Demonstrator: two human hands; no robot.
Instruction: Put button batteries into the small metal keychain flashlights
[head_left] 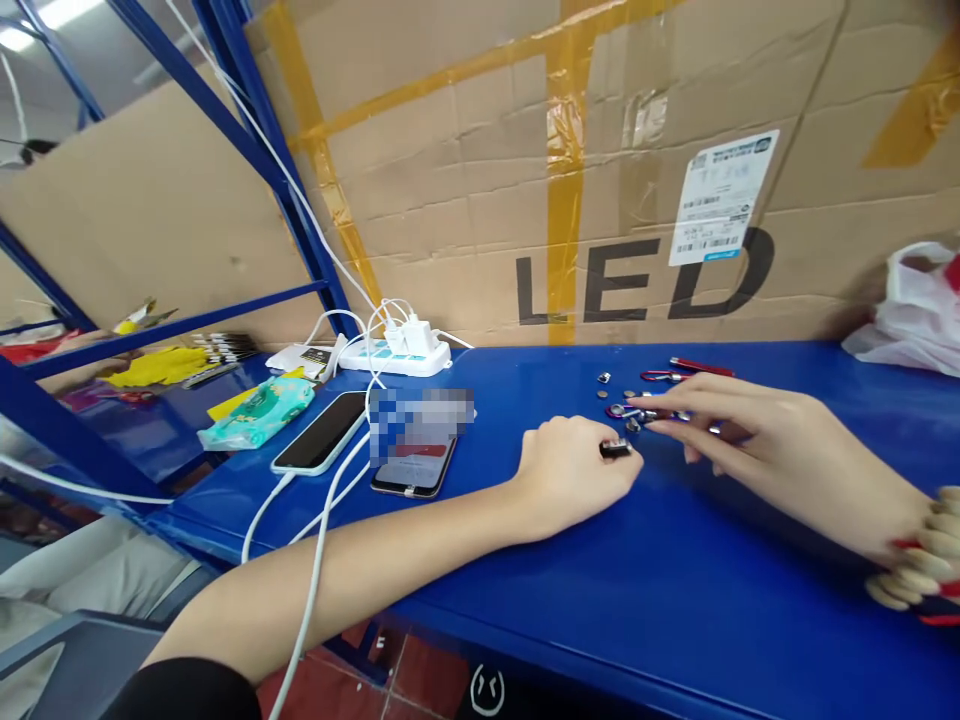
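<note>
On the blue table (525, 590), my left hand (577, 475) is closed around a small black and silver piece (616, 449), which pokes out between thumb and fingers. To its right, my right hand (757, 440) has its thumb and forefinger pinched at a small shiny metal part (637, 415), beside other little metal pieces. Just behind the hands lie small round discs (602, 394), a silver piece (604, 377), a red looped item (661, 376) and a red stick-like item (702, 367).
Two phones (322, 435) (416, 465) with white cables lie left of my left hand. Behind them sits a white power strip (420, 358). A teal packet (259, 412) is at the left edge, a plastic bag (915, 310) at the right. A large cardboard box (465, 220) stands behind.
</note>
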